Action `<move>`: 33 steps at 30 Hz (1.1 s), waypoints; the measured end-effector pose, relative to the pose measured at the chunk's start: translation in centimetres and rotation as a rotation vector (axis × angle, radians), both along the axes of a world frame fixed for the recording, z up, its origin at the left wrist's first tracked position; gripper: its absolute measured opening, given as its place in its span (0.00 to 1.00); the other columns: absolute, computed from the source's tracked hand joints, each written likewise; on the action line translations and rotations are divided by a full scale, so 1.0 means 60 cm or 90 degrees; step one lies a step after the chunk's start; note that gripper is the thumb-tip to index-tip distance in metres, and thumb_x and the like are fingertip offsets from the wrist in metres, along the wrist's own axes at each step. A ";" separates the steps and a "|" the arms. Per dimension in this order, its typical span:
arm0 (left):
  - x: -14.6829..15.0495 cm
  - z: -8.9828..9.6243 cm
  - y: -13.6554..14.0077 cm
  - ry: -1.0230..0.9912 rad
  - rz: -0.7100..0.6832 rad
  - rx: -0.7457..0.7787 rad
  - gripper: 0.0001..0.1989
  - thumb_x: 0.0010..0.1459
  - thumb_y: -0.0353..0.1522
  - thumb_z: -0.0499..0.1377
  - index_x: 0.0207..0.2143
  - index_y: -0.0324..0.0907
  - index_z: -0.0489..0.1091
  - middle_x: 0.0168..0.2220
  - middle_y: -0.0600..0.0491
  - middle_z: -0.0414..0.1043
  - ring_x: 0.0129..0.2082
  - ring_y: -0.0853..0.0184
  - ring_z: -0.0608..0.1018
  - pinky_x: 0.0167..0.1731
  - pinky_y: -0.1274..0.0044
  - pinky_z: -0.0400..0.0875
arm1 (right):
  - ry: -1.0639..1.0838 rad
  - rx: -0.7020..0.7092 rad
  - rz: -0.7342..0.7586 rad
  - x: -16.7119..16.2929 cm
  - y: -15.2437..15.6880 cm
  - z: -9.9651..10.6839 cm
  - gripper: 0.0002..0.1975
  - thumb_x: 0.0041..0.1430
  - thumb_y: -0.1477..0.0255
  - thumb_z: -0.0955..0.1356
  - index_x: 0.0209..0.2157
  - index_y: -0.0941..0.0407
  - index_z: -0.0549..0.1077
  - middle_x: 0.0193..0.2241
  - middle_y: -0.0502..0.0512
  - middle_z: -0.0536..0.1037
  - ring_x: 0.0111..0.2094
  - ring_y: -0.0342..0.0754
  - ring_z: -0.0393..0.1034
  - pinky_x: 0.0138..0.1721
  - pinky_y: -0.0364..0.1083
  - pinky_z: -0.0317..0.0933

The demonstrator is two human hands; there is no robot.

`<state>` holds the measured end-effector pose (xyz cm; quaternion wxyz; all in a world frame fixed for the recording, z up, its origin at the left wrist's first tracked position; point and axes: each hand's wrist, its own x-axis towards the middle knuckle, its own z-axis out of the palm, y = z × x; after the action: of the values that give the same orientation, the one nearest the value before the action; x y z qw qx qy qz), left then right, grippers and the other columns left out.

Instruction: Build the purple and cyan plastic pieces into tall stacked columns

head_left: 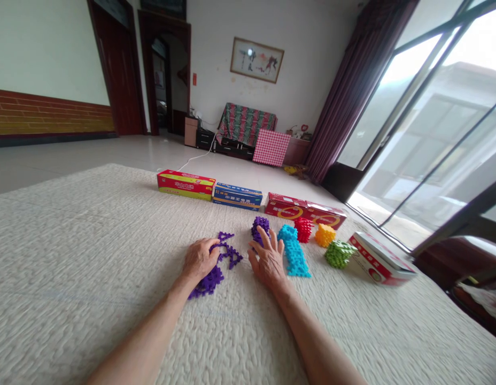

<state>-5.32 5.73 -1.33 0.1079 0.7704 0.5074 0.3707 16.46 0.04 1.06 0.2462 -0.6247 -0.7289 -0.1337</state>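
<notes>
My left hand (pixel 201 260) rests low over the cover with its fingers bent together on purple plastic building pieces; its fingertips are partly hidden. Loose purple interlocking pieces (pixel 233 256) lie just right of those fingers, and a heap of purple pieces (pixel 208 283) sits beneath the wrist. My right hand (pixel 269 261) has its fingers spread, the fingertips reaching over a stack of purple pieces (pixel 261 224). Close to the right of it is a light-blue assembly (pixel 294 251) of similar pieces, partly raised at its far end.
Beyond stand red (pixel 303 230), yellow (pixel 325 235) and green (pixel 339 253) stacks. A white-and-red box (pixel 380 259) is at the right. Red-yellow (pixel 186 185), blue (pixel 237 197) and dark-red boxes (pixel 286 206) line the far edge of the quilted cover (pixel 91 240).
</notes>
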 end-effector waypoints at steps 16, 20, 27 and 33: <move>0.000 0.002 -0.001 -0.013 -0.001 0.008 0.14 0.57 0.28 0.54 0.42 0.41 0.76 0.42 0.48 0.79 0.45 0.61 0.78 0.50 0.71 0.68 | -0.026 -0.059 -0.004 -0.001 -0.001 0.002 0.14 0.64 0.68 0.62 0.47 0.49 0.74 0.67 0.52 0.52 0.67 0.66 0.37 0.57 0.73 0.39; 0.001 0.003 -0.001 -0.020 0.007 -0.002 0.14 0.57 0.27 0.54 0.42 0.41 0.77 0.43 0.48 0.79 0.46 0.61 0.78 0.51 0.72 0.68 | -0.027 -0.060 -0.006 0.001 0.000 -0.002 0.12 0.64 0.68 0.62 0.45 0.50 0.74 0.67 0.53 0.52 0.67 0.66 0.38 0.56 0.75 0.40; 0.001 0.008 0.003 -0.112 0.041 -0.094 0.15 0.59 0.30 0.52 0.43 0.41 0.77 0.44 0.47 0.79 0.46 0.61 0.79 0.49 0.73 0.70 | -0.009 0.001 0.007 -0.002 -0.001 0.002 0.13 0.63 0.71 0.62 0.45 0.54 0.74 0.64 0.60 0.60 0.65 0.65 0.45 0.58 0.73 0.43; -0.002 0.014 0.005 -0.243 0.102 -0.102 0.18 0.57 0.27 0.48 0.42 0.41 0.77 0.35 0.50 0.81 0.38 0.64 0.81 0.44 0.75 0.72 | 0.064 0.023 0.165 -0.045 0.012 0.014 0.14 0.61 0.77 0.61 0.45 0.57 0.74 0.53 0.63 0.72 0.55 0.54 0.64 0.55 0.56 0.59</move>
<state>-5.45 6.01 -0.49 0.2330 0.6324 0.5652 0.4757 13.74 0.75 1.91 0.3093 -0.5265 -0.7876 -0.0824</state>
